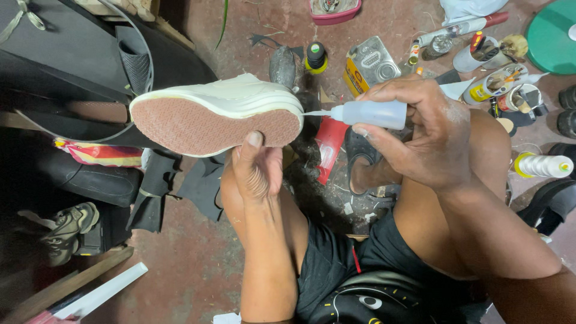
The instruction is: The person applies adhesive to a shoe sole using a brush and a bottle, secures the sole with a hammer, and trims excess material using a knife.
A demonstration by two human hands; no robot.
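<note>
My left hand (255,171) holds a white shoe (222,102) on its side from below, thumb pressed on the reddish-brown sole (204,126). The sole faces me and the toe points right. My right hand (420,135) grips a small translucent squeeze bottle (372,114). Its thin nozzle touches the edge of the sole at the toe end. My bare knees and dark shorts fill the lower right.
Dark rubber sheets and scraps (90,66) lie at the left. A worn shoe (66,231) sits low left. A flat metal can (369,63), small bottles, cups of tools (495,81), a green lid (555,36) and a thread spool (543,166) crowd the floor at right.
</note>
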